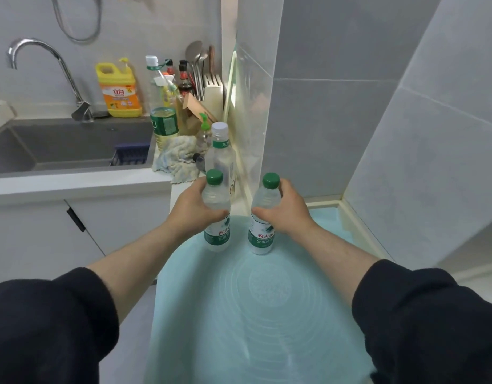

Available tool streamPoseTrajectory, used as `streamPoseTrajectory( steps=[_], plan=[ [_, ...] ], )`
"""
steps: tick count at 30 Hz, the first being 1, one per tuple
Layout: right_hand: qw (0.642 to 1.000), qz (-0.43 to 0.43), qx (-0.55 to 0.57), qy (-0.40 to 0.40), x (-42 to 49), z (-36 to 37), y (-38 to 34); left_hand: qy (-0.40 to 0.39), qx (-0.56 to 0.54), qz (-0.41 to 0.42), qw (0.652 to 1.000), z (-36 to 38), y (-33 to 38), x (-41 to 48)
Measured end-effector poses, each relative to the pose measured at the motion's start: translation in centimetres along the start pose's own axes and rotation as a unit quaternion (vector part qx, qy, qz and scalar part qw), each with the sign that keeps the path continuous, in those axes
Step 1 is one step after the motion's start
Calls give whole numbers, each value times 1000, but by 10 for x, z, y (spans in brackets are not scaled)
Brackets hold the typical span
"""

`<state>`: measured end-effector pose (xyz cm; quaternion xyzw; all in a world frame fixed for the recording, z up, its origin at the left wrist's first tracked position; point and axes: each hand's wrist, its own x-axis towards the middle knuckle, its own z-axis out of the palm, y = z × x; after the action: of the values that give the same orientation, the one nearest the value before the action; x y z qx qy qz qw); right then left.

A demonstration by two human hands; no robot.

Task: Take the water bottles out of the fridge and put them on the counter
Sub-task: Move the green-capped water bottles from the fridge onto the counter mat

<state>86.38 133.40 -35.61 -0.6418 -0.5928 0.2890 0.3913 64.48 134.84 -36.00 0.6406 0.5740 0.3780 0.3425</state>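
One sink [73, 142] sits far left, its faucet [45, 62] behind it and a yellow detergent jug [120, 90] by the wall. On the counter [73, 184], right end: a crumpled cloth [175, 157], and a white-capped bottle [221, 151] upright just beside it. Your left hand [195, 209] holds the left bottle [215, 231], fingers curled round its upper body, just right of the counter edge. Your right hand [286, 212] holds the right bottle [263, 231] the same way. Both are green-capped, upright, near each other but apart, over a pale blue surface [267, 314] (contact with it cannot be told).
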Motion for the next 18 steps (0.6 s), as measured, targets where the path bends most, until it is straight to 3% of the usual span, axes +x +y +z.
streamPoseTrajectory(
  steps=[6, 8, 13, 18],
  plan=[
    [999, 16, 13, -40, -3, -8, -5, -37, -1, 1, 999, -10, 5, -6],
    [1000, 3, 1, -13, -5, -21, -22, -12, 22, 22, 999, -31, 23, -10],
    [974, -183, -110, 79, -25, -64, -117, 119, 139, 195, 964, -142, 105, -43],
    [948, -292, -108, 70, -79, -74, -236, 187, 175, 232, 939, -240, 173, -106]
  ],
)
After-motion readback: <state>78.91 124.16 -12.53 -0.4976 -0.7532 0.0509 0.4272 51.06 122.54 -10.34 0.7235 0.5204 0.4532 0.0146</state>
